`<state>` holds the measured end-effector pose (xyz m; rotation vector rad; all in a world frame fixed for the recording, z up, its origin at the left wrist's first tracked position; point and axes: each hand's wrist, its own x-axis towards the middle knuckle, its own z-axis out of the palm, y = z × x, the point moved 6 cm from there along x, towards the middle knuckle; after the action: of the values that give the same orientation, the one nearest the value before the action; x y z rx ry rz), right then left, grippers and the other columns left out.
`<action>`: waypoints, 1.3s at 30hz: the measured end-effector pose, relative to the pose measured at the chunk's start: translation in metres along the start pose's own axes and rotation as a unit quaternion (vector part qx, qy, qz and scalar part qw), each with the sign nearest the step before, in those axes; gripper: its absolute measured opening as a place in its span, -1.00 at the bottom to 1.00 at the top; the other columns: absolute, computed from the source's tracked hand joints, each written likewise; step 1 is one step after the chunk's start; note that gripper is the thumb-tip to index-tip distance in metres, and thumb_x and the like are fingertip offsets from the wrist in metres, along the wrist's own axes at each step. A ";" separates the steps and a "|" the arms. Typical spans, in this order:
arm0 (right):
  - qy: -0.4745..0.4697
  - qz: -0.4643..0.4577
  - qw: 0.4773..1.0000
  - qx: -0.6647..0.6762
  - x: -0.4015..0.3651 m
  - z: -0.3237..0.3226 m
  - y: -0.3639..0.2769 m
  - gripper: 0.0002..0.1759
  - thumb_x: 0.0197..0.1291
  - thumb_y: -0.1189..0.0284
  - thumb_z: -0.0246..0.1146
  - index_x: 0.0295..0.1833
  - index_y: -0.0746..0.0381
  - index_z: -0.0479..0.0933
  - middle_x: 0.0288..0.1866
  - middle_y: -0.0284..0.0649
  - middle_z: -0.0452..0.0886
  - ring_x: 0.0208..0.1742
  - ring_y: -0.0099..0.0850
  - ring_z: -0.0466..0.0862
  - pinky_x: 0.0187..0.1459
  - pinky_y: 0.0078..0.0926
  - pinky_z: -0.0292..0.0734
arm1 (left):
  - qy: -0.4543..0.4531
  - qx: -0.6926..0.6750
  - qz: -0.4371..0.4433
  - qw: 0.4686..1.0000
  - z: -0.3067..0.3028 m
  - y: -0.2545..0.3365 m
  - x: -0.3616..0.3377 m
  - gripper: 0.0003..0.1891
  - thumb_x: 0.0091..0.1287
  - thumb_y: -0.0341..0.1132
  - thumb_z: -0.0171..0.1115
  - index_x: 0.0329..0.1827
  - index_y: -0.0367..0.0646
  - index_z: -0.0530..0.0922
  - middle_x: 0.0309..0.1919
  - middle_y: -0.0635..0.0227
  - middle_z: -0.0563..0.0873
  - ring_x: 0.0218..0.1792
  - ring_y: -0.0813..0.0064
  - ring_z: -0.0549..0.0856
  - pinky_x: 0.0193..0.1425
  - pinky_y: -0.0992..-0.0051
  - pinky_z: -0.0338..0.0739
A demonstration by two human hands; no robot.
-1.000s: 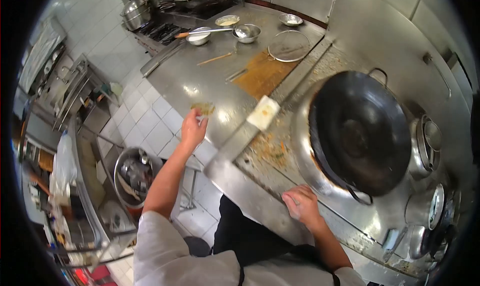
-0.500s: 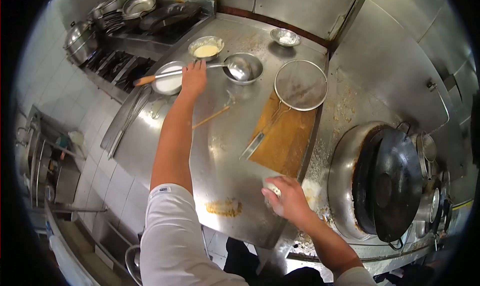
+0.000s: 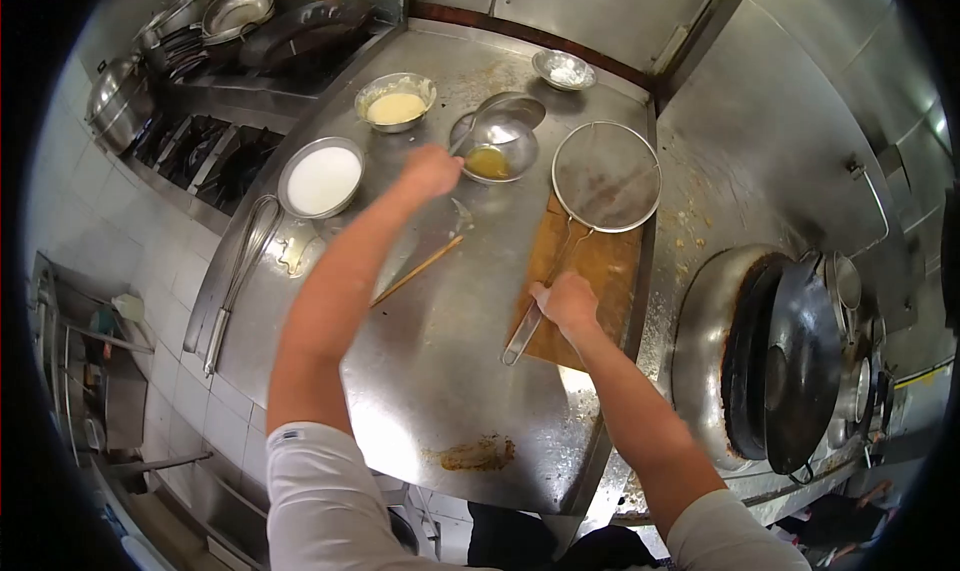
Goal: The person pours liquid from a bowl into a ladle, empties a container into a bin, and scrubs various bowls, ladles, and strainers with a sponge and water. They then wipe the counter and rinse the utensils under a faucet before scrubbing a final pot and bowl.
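My left hand (image 3: 432,171) is closed round the ladle (image 3: 508,110), whose bowl is over the back of a steel bowl (image 3: 519,156) with yellow liquid in it. My right hand (image 3: 570,301) grips the handle of the round mesh strainer (image 3: 606,176), which lies partly over a wooden board (image 3: 603,291). Left of the ladle are a bowl of white contents (image 3: 324,178) and a bowl of pale yellow batter (image 3: 396,108). A chopstick (image 3: 418,270) rests on the table below my left hand.
A whisk (image 3: 240,271) lies at the table's left edge. A small bowl of white powder (image 3: 564,71) stands at the back. Black woks (image 3: 808,361) stand at the right; a gas burner (image 3: 215,161) and stacked pans (image 3: 237,13) are at the left.
My left hand has swung the ladle off the white bowl, turning it, and yellow liquid now shows in the steel bowl. My right hand has moved up and taken the strainer's handle.
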<state>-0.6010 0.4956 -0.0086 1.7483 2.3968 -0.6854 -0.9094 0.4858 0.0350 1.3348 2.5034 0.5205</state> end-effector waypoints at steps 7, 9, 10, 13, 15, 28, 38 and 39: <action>-0.101 0.080 0.794 0.594 -0.024 0.022 0.038 -0.73 0.27 0.40 0.21 -0.03 0.17 0.27 -0.33 -0.13 0.59 -0.55 -0.29 0.59 -0.53 -0.27 0.52 | -0.021 -0.393 -0.243 0.887 0.050 -0.011 0.024 -0.44 0.22 0.12 0.35 -0.21 -0.35 0.65 -0.35 0.22 0.72 -0.54 0.36 0.66 -0.47 0.39 0.56; -0.158 0.042 0.703 0.693 -0.055 0.007 0.034 -0.73 0.29 0.54 0.11 -0.03 0.12 0.15 -0.42 -0.21 0.50 -0.62 -0.40 0.49 -0.66 -0.36 0.39 | -0.034 -0.361 -0.257 0.896 0.065 -0.012 0.035 -0.47 0.22 0.10 0.35 -0.22 -0.33 0.66 -0.37 0.23 0.72 -0.54 0.38 0.66 -0.48 0.38 0.55; -0.151 0.040 0.705 0.692 -0.064 0.003 0.043 -0.73 0.29 0.55 0.10 -0.03 0.11 0.16 -0.42 -0.22 0.49 -0.63 -0.41 0.47 -0.67 -0.36 0.37 | -0.039 -0.346 -0.265 0.899 0.070 -0.013 0.040 -0.48 0.21 0.09 0.36 -0.23 -0.32 0.66 -0.37 0.23 0.72 -0.54 0.39 0.66 -0.49 0.38 0.55; -0.110 0.029 0.743 0.659 -0.084 -0.022 0.060 -0.73 0.31 0.55 0.07 0.02 0.08 0.18 -0.46 -0.28 0.40 -0.68 -0.51 0.37 -0.70 -0.43 0.27 | -0.037 -0.392 -0.246 0.886 0.107 -0.024 0.069 -0.55 0.30 0.00 0.26 -0.21 -0.33 0.67 -0.33 0.12 0.74 -0.43 0.22 0.73 -0.34 0.29 0.61; -0.028 -0.014 0.818 0.575 -0.079 -0.052 0.065 -0.66 0.30 0.57 0.04 0.14 0.12 0.21 -0.39 -0.22 0.48 -0.60 -0.43 0.47 -0.60 -0.34 0.41 | -0.002 -0.317 -0.208 0.925 0.111 -0.022 0.082 -0.61 0.36 -0.10 0.17 -0.22 -0.34 0.67 -0.26 0.01 0.74 -0.28 0.08 0.74 -0.19 0.22 0.61; 0.151 -0.154 0.940 -0.266 0.167 -0.183 -0.050 -0.52 0.16 0.58 0.16 0.24 0.34 0.43 -0.02 0.17 0.64 -0.02 0.07 0.65 0.00 -0.05 0.57 | -0.033 -0.005 -0.028 0.999 0.053 0.002 -0.043 -0.67 0.46 -0.22 0.00 0.05 -0.31 0.52 -0.05 -0.13 0.67 0.01 -0.11 0.64 0.10 0.06 0.51; 0.096 -0.201 0.973 -0.059 -0.059 -0.157 0.035 -0.33 0.15 0.59 0.07 0.45 0.14 0.30 -0.25 0.27 0.61 -0.12 0.24 0.60 -0.01 0.01 0.52 | -0.176 -0.072 0.011 0.982 0.028 -0.030 -0.115 -0.66 0.46 -0.13 0.05 0.02 -0.22 0.58 -0.25 0.01 0.68 -0.20 0.13 0.68 -0.10 0.21 0.54; 0.119 -0.199 0.972 -0.029 -0.071 -0.162 0.043 -0.33 0.15 0.60 0.06 0.45 0.14 0.30 -0.25 0.28 0.60 -0.13 0.24 0.60 -0.01 0.01 0.51 | -0.175 -0.083 0.033 0.980 0.028 -0.036 -0.131 -0.68 0.46 -0.13 0.07 0.04 -0.19 0.58 -0.34 0.10 0.68 -0.31 0.26 0.67 -0.20 0.27 0.55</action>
<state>-0.5077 0.5093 0.1469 1.4084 2.9398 -0.4525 -0.8539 0.3635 0.0014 1.3186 2.0918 0.4521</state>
